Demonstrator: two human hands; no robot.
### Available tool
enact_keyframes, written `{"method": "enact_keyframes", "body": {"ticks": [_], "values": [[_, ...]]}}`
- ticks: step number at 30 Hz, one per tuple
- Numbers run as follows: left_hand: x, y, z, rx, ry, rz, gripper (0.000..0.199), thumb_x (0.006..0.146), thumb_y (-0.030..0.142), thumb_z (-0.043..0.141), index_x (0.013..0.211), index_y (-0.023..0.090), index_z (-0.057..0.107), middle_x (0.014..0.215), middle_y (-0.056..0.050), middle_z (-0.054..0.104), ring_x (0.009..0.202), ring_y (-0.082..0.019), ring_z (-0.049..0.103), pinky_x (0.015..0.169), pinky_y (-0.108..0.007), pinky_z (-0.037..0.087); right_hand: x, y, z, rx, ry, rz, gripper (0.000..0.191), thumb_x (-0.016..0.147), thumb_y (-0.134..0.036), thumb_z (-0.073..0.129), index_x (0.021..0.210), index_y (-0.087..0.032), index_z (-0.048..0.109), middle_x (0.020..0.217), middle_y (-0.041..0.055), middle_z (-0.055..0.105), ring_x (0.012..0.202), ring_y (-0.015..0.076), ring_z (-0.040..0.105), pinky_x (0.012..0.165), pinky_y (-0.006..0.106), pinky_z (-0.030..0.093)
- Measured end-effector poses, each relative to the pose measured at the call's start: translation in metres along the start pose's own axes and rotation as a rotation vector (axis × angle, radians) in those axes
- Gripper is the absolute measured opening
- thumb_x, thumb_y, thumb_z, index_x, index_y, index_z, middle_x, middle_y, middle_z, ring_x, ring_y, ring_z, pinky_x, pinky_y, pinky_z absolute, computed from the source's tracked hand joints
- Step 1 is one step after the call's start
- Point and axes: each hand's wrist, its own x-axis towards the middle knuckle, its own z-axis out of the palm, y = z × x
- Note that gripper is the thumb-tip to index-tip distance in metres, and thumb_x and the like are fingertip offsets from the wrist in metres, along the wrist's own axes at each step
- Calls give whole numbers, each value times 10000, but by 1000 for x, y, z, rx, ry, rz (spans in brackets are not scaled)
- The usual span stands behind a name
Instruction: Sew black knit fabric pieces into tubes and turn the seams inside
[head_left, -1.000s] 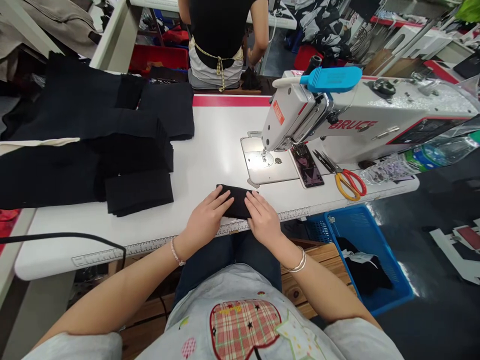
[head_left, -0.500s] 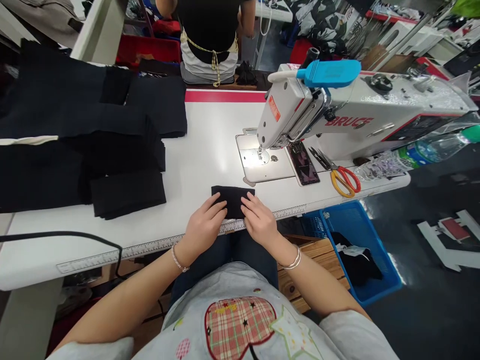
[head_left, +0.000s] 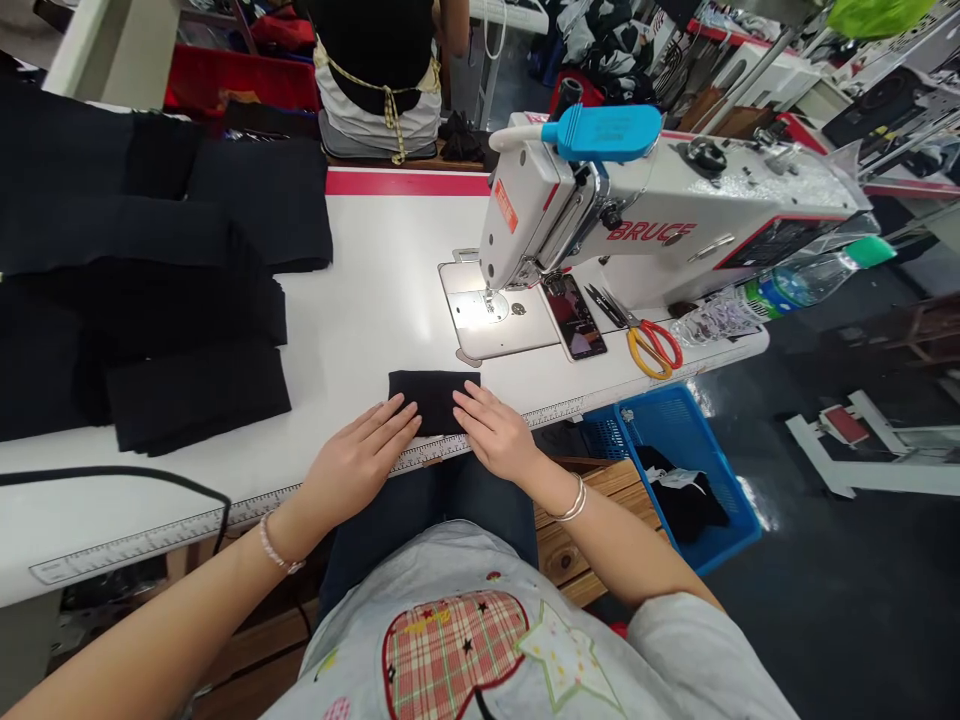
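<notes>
A small rectangle of folded black fabric (head_left: 435, 400) lies flat at the front edge of the white table, just below the sewing machine's metal plate. My left hand (head_left: 370, 450) rests on its left end with the fingers stretched out. On the right end lies my right hand (head_left: 491, 430), its fingers also extended and flat. Neither hand wraps around the cloth; the part under the fingertips is hidden.
A white sewing machine (head_left: 660, 210) stands behind, with a phone (head_left: 576, 318), scissors (head_left: 645, 340) and a plastic bottle (head_left: 795, 285) beside it. Stacks of black fabric (head_left: 199, 390) cover the left side. A blue basket (head_left: 712, 460) sits low right. A person (head_left: 382, 60) sits opposite.
My left hand has slid slightly outward and its fingers have straightened over the fabric. The right hand's fingers lie flatter. The whole view has shifted, so the scene appears further left.
</notes>
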Motion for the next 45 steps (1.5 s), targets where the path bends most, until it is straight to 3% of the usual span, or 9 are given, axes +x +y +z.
{"method": "enact_keyframes", "body": {"ticks": [8,14,16,19,23,26,30,34,45], "values": [[20,-1,-9,164,-18,59,360,917,143,458,1224,46,620,1295,-183,628,1251,-338,554,1024,-481,490,19,18,-2,-13,-53,-55,292,919,-85,462,1127,-67,665,1271,182,648,1386,279,425,1113,472,446],[60,4,-16,188,-74,-42,344,958,220,420,759,116,680,743,-118,682,764,-251,652,681,-388,537,11,14,-10,-55,-83,-69,365,947,-183,452,1253,-37,589,1355,190,584,1396,291,410,1097,490,450],[71,5,-15,233,-111,-131,328,968,230,400,878,101,688,664,-86,624,670,-239,609,598,-373,488,12,12,-12,-74,-69,-62,340,966,-225,448,1205,-58,624,1320,172,616,1346,284,475,1073,478,470],[82,3,-9,266,-137,-200,366,973,251,406,1209,54,605,762,-101,637,731,-253,606,621,-374,462,26,8,-10,-130,-29,34,301,982,-236,437,931,-126,712,1083,129,724,1121,249,629,974,426,527],[85,4,-3,283,-214,-202,405,971,221,386,1301,51,549,867,-123,643,801,-273,591,670,-394,448,54,1,1,-272,-108,252,373,974,-229,424,699,-160,666,731,111,662,780,238,627,696,393,540],[83,7,-1,302,-207,-239,389,956,173,372,1276,71,567,1026,-159,646,898,-296,590,707,-408,453,67,-3,8,-262,-142,306,283,957,-163,409,934,-129,689,893,141,667,887,260,613,767,411,530],[78,6,5,235,-159,-209,427,937,94,323,1306,43,532,1322,-183,578,1218,-313,515,936,-426,440,68,-2,12,-134,-163,258,454,949,-89,320,1369,-34,484,1381,200,528,1344,282,424,1105,438,399],[72,-1,14,151,-141,-212,471,984,204,302,1384,0,444,1403,-191,534,1325,-311,461,1104,-467,342,65,5,14,-55,-271,237,525,913,-85,327,1422,13,412,1477,185,455,1438,280,316,1190,450,311],[62,-9,11,68,-200,-238,591,994,350,254,1489,32,303,1541,-152,370,1436,-304,321,1168,-475,285,67,7,9,-49,-337,311,503,984,-189,332,1454,-19,384,1528,155,392,1457,272,294,1206,430,262]]}}
